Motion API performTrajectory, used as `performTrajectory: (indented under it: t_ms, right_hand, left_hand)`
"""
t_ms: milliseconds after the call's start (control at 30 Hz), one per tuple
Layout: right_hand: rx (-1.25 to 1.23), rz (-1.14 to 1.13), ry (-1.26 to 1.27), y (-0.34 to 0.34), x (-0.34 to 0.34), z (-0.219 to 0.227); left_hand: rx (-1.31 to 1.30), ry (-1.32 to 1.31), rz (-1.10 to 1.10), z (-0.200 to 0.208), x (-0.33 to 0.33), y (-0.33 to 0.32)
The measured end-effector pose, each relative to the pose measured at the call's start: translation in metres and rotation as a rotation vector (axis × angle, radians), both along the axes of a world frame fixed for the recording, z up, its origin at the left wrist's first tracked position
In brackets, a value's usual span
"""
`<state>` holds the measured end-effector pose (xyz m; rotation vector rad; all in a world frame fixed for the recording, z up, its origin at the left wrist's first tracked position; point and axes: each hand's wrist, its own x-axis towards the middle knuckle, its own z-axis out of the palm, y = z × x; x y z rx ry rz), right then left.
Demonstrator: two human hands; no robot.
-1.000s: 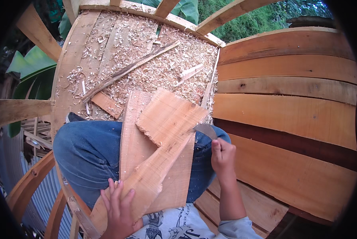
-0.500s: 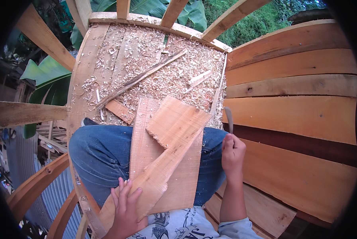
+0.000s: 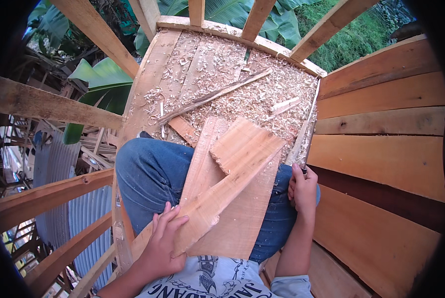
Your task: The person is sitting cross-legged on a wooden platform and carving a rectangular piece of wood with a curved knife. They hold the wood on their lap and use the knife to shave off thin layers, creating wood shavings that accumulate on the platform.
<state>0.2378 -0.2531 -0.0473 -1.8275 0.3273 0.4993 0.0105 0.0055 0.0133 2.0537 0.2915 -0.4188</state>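
An L-shaped cut wooden board [image 3: 235, 166], broad at its far end with a rough notched edge, lies slantwise across my lap. My left hand [image 3: 166, 233] grips its narrow near end, the fingers over its top. Under it are a flat plank [image 3: 242, 218] and a second, narrower plank [image 3: 202, 154], both resting on my legs. My right hand [image 3: 303, 188] is closed round the dark handle of a knife [image 3: 310, 144], above my right knee and apart from the board. The knife's blade points away from me, seen nearly edge-on.
Wood shavings [image 3: 252, 104] cover the plank floor ahead, with a long stick [image 3: 215, 97], a short offcut [image 3: 182, 130] and pale splinters [image 3: 284, 105] among them. Slatted railings [image 3: 58, 107] stand at left and front. A board wall [image 3: 381, 151] rises close on the right.
My right hand has lowered slightly, and the knife has turned from showing its curved blade to nearly edge-on. My left hand still holds the board. The whole view has shifted, moving the scene rightward.
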Motion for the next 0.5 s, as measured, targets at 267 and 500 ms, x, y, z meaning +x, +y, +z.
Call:
performTrajectory:
  t_ms: [267, 500]
  right_hand:
    - [0.26, -0.045, 0.049, -0.022, 0.001, -0.003]
    - [0.297, -0.002, 0.0, -0.024, -0.003, -0.008]
  left_hand:
    - [0.034, -0.005, 0.081, -0.001, 0.001, -0.013]
    - [0.186, -0.023, 0.05, 0.002, 0.006, -0.016]
